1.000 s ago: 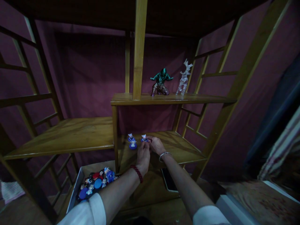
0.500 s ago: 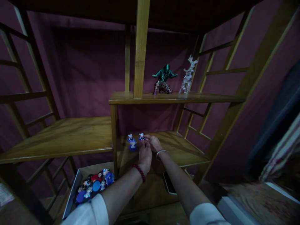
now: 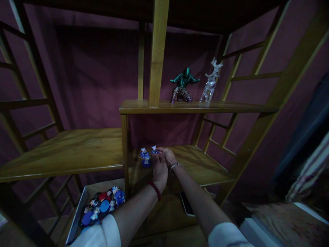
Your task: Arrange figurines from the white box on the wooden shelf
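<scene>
Both hands reach into the low right compartment of a wooden shelf unit (image 3: pixel 195 164). My left hand (image 3: pixel 159 168), with a red bead bracelet, is curled with its fingertips next to a small figure on a blue base (image 3: pixel 155 150). My right hand (image 3: pixel 168 156), wearing a silver bangle, pinches close to that same figure. Two more small blue-based figures (image 3: pixel 145 157) stand just to the left on the same shelf. What, if anything, either hand grips is hidden by the fingers.
A white box (image 3: pixel 77 214) of several small blue and red figures sits low at the left. A green crouching figure (image 3: pixel 183 85) and a clear deer (image 3: pixel 211 85) stand on the upper shelf. A phone (image 3: pixel 186 204) lies on the bottom board. A wide shelf (image 3: pixel 66 151) spans the left.
The view has shifted slightly; both hands have stayed at the small figure, nudging a little to the left and back on the shelf.
</scene>
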`<state>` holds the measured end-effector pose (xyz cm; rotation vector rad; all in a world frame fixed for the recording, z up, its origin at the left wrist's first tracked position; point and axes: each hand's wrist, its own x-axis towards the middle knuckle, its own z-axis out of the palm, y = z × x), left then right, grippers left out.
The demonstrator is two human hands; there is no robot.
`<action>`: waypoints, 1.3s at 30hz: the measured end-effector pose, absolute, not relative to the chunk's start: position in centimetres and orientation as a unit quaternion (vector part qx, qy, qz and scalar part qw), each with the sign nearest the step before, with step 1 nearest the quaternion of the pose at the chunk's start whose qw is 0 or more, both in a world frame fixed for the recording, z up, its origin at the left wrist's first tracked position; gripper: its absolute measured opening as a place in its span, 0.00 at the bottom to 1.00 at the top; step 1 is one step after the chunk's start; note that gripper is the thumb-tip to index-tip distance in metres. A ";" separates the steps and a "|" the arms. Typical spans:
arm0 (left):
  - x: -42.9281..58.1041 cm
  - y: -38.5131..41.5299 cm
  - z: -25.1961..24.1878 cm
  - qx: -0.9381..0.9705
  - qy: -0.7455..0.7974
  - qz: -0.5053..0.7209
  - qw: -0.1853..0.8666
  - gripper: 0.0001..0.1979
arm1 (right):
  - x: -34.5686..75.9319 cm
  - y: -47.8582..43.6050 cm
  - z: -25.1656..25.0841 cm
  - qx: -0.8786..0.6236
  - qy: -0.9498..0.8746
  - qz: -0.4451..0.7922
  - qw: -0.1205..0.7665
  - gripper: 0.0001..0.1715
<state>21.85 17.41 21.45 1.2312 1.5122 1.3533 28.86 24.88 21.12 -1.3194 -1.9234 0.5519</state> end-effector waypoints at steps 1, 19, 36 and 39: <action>21.8 17.4 21.5 0.482 0.595 0.523 0.375 0.21 | 28.8 25.0 21.1 -0.511 -0.748 0.217 0.364 0.17; 21.8 17.4 21.7 0.480 0.601 0.530 0.357 0.20 | 28.5 26.1 20.3 -0.538 -0.766 0.158 0.314 0.17; 21.7 17.1 22.0 0.475 0.619 0.504 0.371 0.21 | 28.1 25.9 20.5 -0.562 -0.754 0.154 0.305 0.16; 21.7 17.0 22.1 0.474 0.621 0.505 0.368 0.21 | 28.1 26.0 20.5 -0.553 -0.761 0.144 0.306 0.16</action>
